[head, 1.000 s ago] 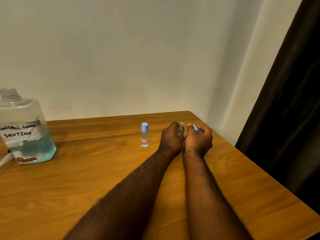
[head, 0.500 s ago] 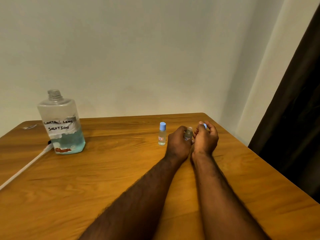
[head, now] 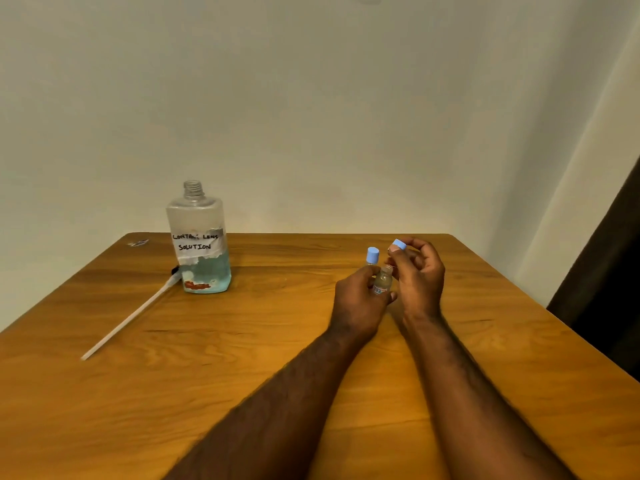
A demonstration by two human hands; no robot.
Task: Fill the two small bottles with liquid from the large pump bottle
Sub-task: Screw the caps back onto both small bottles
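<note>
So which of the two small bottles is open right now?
The small bottle held in the left hand: its neck is bare, and the right hand pinches a blue cap. The other small bottle behind it has its cap on.

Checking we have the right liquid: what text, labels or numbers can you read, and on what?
"CONTA.. LENS SOLUTION": handwritten on the tape label of the large bottle; the first word's end is unclear.
The red print at the large bottle's base: too blurred to read.
The small label on the open small bottle in the left hand: too small to read.
On the capped small bottle, any label is hidden behind the left hand.
</note>
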